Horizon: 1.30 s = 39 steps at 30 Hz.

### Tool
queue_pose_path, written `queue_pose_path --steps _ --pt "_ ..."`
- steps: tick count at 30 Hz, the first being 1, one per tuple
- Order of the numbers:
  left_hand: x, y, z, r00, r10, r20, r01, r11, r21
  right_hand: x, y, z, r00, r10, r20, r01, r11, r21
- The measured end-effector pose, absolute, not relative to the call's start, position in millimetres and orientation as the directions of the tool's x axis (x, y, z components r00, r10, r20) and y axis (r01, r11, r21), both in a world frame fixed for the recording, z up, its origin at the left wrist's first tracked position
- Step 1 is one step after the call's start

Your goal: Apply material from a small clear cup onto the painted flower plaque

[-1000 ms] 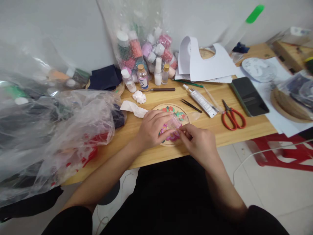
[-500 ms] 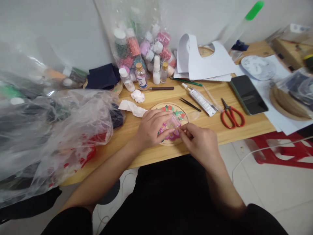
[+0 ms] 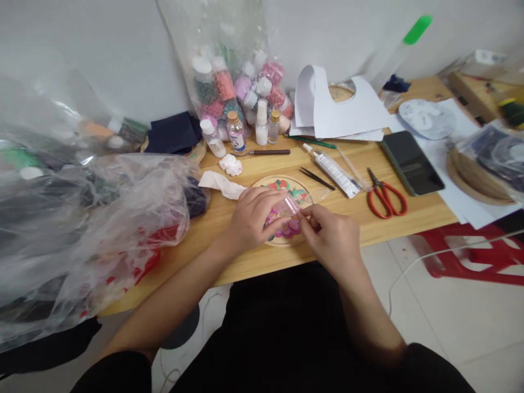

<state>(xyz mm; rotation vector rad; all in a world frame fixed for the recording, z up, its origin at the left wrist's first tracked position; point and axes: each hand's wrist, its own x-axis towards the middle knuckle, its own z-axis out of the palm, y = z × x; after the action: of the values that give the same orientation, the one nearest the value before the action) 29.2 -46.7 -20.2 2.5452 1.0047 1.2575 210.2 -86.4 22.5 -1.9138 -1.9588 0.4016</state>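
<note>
Over a round wooden board [image 3: 308, 191] with colourful flower decoration, both hands work close together. My left hand [image 3: 254, 214] is closed around a small clear plastic packet [image 3: 290, 207], thumb below and fingers above. It may be a bag or a tube; I cannot tell which. My right hand [image 3: 332, 233] pinches at the packet's right end, fingertips pressed together. Pink and purple flowers [image 3: 286, 227] show on the board beneath the packet, and red and green shapes [image 3: 282, 184] lie behind it. Part of the board is hidden by my hands.
Black tweezers [image 3: 317, 178], a white glue tube [image 3: 336, 173], red-handled pliers [image 3: 385, 195] and a phone [image 3: 412, 162] lie to the right. Small bottles [image 3: 236, 131] stand behind, before a bag of bead jars [image 3: 245, 87]. A large plastic bag [image 3: 135, 202] covers the left side.
The view has shifted slightly. The clear packet is tilted a little differently between my hands, which keep nearly the same places.
</note>
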Motion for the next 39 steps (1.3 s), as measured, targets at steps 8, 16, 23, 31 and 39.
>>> queue_pose_path --steps 8,16,23,31,39 --pt "30 -47 -16 0.432 0.598 0.675 0.551 -0.768 0.327 196 -78 22 0.048 0.999 0.014 0.942 -0.041 -0.333" --pt "30 -48 -15 0.416 0.614 0.670 0.548 -0.758 0.354 198 -86 28 0.013 1.000 0.006 0.902 -0.009 -0.431" --pt "30 -49 -13 0.425 0.632 0.648 0.559 -0.746 0.362 194 -82 25 0.109 0.993 -0.044 0.932 -0.118 -0.342" --pt "30 -49 -14 0.411 0.624 0.665 0.562 -0.748 0.353 195 -84 29 0.096 0.994 -0.055 0.916 -0.110 -0.386" --pt "31 -48 -16 0.407 0.608 0.682 0.570 -0.752 0.330 193 -82 28 0.026 0.997 -0.075 0.935 -0.051 -0.352"
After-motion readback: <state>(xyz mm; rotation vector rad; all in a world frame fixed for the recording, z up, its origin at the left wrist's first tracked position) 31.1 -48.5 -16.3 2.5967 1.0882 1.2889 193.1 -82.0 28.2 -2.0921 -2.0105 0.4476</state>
